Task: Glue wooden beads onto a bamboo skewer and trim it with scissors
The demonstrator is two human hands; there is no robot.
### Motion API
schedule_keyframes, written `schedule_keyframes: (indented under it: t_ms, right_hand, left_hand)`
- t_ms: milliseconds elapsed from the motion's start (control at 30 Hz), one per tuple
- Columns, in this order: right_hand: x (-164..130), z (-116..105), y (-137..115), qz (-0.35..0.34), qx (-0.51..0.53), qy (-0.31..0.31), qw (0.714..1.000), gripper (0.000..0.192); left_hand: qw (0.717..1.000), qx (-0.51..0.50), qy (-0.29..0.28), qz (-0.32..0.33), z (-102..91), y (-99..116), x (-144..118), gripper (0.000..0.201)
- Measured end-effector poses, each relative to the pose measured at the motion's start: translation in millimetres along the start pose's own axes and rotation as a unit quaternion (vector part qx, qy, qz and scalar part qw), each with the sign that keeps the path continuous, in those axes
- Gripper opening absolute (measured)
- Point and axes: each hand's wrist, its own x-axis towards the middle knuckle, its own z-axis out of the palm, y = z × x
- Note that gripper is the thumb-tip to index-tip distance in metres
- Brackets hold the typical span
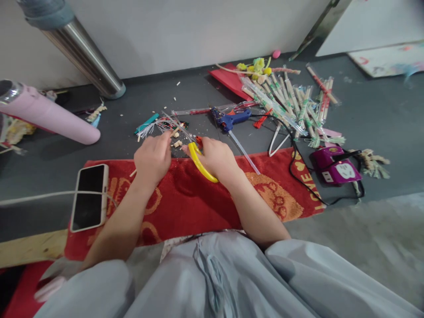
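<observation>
My right hand (217, 157) is closed around yellow-handled scissors (202, 168), whose blades point away and to the left. A thin, light wooden stick (178, 129) is pinched in my left hand (153, 157), its upper end beside the blades. Whether the blades touch the stick I cannot tell. Small pale wooden bits (177, 144) lie between the hands. Just beyond my left hand are a bundle of white threads (153, 129) and a teal strip (147, 123). A blue glue gun (233, 118) lies past my right hand, with a translucent glue stick (244, 152) extending from it.
Under my arms is a red towel (198, 212), with a phone (89, 198) on its left. A pink bottle (62, 112) and a steel flask (88, 55) stand at left. Wrapped sticks (291, 101) pile up at right, near a purple power socket (335, 167) with a black cord.
</observation>
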Motion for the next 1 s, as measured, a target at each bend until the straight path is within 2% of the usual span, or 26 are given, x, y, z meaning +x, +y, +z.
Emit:
schedule_keyframes:
  t_ms: [100,167,233,300,433,500,567,800,1000]
  right_hand:
    - [1.9,-2.9,2.9,0.015,0.03,0.01,0.999,0.074]
    - [1.8,-6.2,4.3,0.017,0.064,0.01,0.998,0.071]
    - [1.4,-8.4,5.2,0.008,0.099,0.0,0.995,0.069]
    - [1.9,-7.9,6.0,-0.004,0.118,-0.013,0.993,0.067]
    - [6.5,-1.6,7.6,-0.028,0.092,-0.014,0.995,0.064]
    - [8.5,-0.1,6.7,-0.032,0.068,-0.012,0.997,0.065]
    - [9.2,-0.9,3.3,-0.028,0.05,-0.015,0.998,0.067]
    - [6.5,-3.8,-13.9,-0.025,0.011,-0.029,0.999,0.08]
    - [6.7,0.5,-14.5,-0.033,0.013,-0.022,0.999,0.082]
  left_hand:
    - [0.997,0.006,0.055,0.049,-2.9,9.3,-3.6,0.031]
    - [0.994,-0.024,0.059,0.094,-2.0,16.3,-8.5,0.026]
    - [0.991,-0.077,0.039,0.107,2.0,23.5,-14.2,0.023]
    - [0.987,-0.138,0.007,0.087,8.4,30.2,-19.6,0.032]
    - [0.962,-0.252,-0.103,0.03,21.8,41.0,-28.3,0.09]
    - [0.944,-0.293,-0.15,-0.003,27.0,45.5,-32.0,0.107]
    - [0.932,-0.322,-0.164,-0.024,31.4,49.1,-35.8,0.111]
    - [0.893,-0.417,-0.137,-0.104,45.6,52.5,-49.2,0.113]
    - [0.862,-0.481,-0.117,-0.113,47.4,53.7,-47.5,0.11]
